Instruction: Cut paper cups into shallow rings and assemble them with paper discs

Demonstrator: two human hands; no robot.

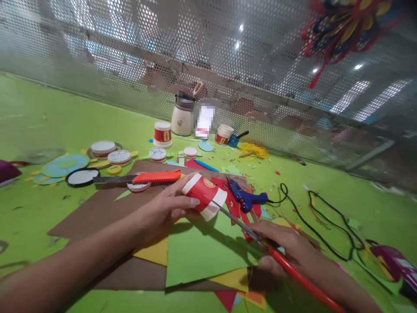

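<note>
Where the knife (pixel 156 176) lies: nine to ten o'clock from the cup (pixel 201 196).
Left hand (pixel 176 202): fingers around the tilted cup, over green paper (pixel 198 256).
Glue gun (pixel 245 200): three o'clock.
Right hand (pixel 286 243): four o'clock, fingers holding scissors (pixel 280 259), tip at the cup.
Gold emblem (pixel 209 182): characters unreadable.

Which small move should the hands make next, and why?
Perhaps the right hand should guide the scissors gently to the cup's white edge: the left hand holds the cup tilted, and the blades point towards its red side, though whether they touch cannot be told.
</note>
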